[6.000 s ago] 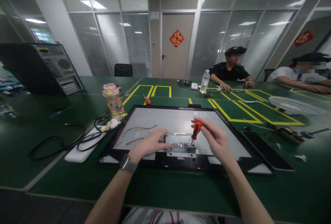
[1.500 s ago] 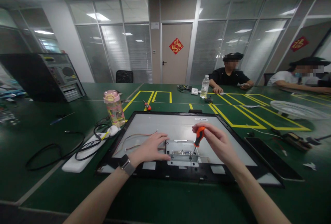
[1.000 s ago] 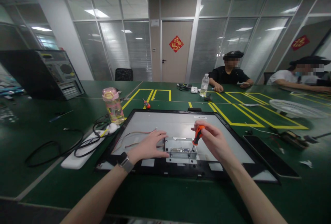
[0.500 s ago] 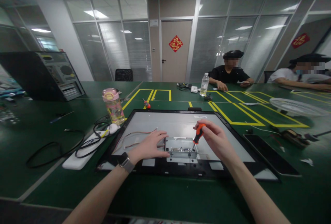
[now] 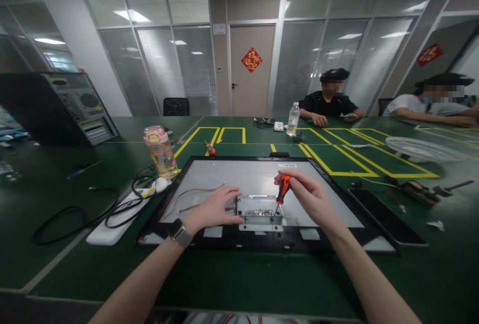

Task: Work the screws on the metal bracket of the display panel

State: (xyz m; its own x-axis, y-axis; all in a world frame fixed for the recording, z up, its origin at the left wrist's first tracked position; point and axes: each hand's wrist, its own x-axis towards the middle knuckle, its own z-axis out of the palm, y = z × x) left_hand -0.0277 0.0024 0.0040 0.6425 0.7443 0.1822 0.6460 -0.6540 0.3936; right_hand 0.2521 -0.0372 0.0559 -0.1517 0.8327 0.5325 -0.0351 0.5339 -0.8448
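An orange and black screwdriver (image 5: 283, 189) is gripped near the top of its handle by my right hand (image 5: 307, 192), fingers closed round it. The shaft slants down to the front right part of a silver metal bracket (image 5: 254, 205); whether the tip sits in a screw is too small to tell. My left hand (image 5: 215, 208), fingers spread, rests at the left edge of this bracket, thumb by its lower corner. Underneath lies a flat display panel (image 5: 209, 172), grey with a black frame. Thin wires (image 5: 187, 195) run over the panel left of the bracket.
A pink-lidded bottle (image 5: 160, 152) and a white power strip (image 5: 116, 222) with black cables stand left of the panel. A black phone-like slab (image 5: 385, 217) lies right. Behind are a small red screwdriver (image 5: 210, 149), a computer case (image 5: 56, 107), a water bottle (image 5: 293, 119) and two seated people.
The whole view has shifted slightly. Against the bracket, both hands and the screwdriver keep nearly the same place.
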